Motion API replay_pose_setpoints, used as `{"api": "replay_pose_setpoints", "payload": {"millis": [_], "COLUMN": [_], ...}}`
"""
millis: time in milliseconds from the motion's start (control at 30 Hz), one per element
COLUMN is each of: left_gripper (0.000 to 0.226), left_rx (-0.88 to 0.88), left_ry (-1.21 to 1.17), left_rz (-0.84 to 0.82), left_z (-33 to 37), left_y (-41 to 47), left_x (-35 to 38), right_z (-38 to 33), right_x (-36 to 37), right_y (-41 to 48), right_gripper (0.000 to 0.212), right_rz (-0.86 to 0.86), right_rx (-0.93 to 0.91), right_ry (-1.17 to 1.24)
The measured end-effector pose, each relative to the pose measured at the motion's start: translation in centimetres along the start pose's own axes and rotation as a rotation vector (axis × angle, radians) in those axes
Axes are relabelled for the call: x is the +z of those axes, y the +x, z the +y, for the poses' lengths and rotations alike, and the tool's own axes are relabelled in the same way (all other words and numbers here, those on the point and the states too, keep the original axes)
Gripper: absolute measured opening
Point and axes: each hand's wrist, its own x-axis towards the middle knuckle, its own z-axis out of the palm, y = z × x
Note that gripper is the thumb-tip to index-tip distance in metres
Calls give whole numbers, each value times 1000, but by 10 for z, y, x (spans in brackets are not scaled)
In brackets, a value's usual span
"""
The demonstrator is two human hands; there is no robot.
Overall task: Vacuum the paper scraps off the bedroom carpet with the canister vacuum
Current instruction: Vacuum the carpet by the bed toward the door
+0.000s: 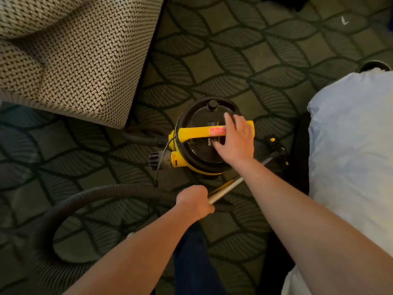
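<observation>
A yellow and black canister vacuum [191,133] stands upright on the patterned carpet [244,60]. My right hand [236,141] lies over the right end of its yellow carry handle [195,132], with fingers spread and the thumb on the near side. My left hand [194,202] grips the wand where the black ribbed hose [70,201] joins the pale metal tube [229,187]. The tube runs up and right under my right forearm toward a black and yellow floor head [275,143] beside the bed. One white paper scrap [344,20] lies on the carpet at the far upper right.
A woven beige armchair [74,56] fills the upper left, close to the vacuum. A bed with a pale sheet [350,145] lines the right side. The hose loops across the carpet at lower left. My dark trouser leg [193,262] shows at the bottom.
</observation>
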Motion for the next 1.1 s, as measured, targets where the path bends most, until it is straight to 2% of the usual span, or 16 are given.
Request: {"api": "replay_pose_setpoints", "payload": {"millis": [100,167,233,300,400,500,633,867,1033,1100], "left_gripper": [27,28,26,24,23,23,24,26,28,30], "left_rx": [-3,-12,-18,-13,-4,25,136,304,386,427], "left_ry": [69,81,91,117,162,228,407,656,861,937], "left_rz": [-19,-31,-48,-59,-92,-138,-158,-256,-328,-349], "left_z": [0,-5,-12,-20,-33,-49,-71,-113,-130,-136], "left_y": [-6,-11,-18,-26,-42,-54,-58,-70,-95,-103], "left_x": [0,-1,-4,-7,-12,-19,-28,-42,-43,-35], "right_z": [14,20,20,9,-14,-39,-67,-131,-176,-189], "right_x": [21,31,47,63,78,86,96,129,154,161], "right_y": [-44,-73,-97,-119,-136,-148,-165,-198,-229,-243], "right_gripper": [108,115,119,109,60,38,32,35,9,6], "right_rz": [15,-74,-193,-267,-290,-246,-146,179,406,464], "right_rx": [321,665,1008,1178,1219,1260,1329,1484,1615,1666], "right_ry": [131,338,787,1268,1570,1684,1784,1974,2100,2120]}}
